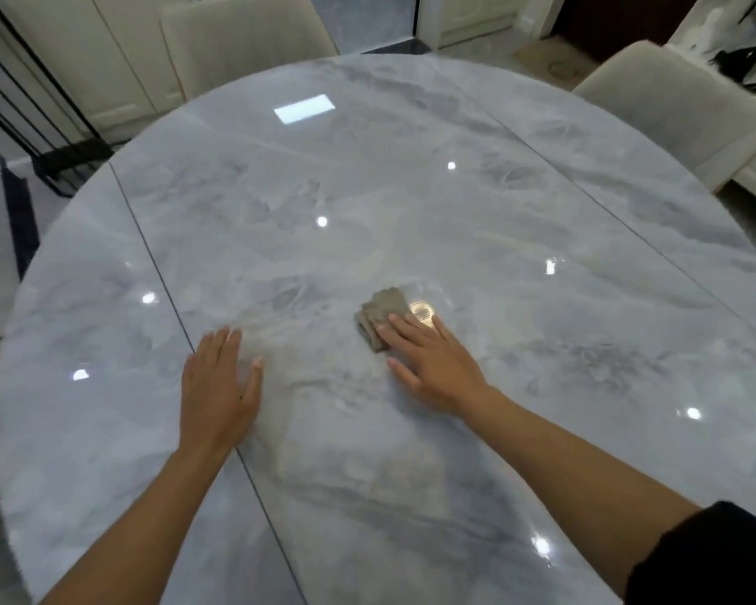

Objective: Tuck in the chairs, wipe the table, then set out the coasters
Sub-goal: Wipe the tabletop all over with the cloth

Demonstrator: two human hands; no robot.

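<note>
On the marble table (476,203), the right hand (433,369) half-covers a blurred cloth (380,310).

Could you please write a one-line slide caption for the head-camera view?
Right hand presses a folded grey cloth onto the glossy marble table, left hand open alongside.

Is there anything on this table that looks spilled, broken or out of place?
Nothing is spilled or broken. Only some dull marks, perhaps smudges, show on the glossy table near its middle, beyond the cloth that the right hand presses. The left hand lies flat on the table.
</note>
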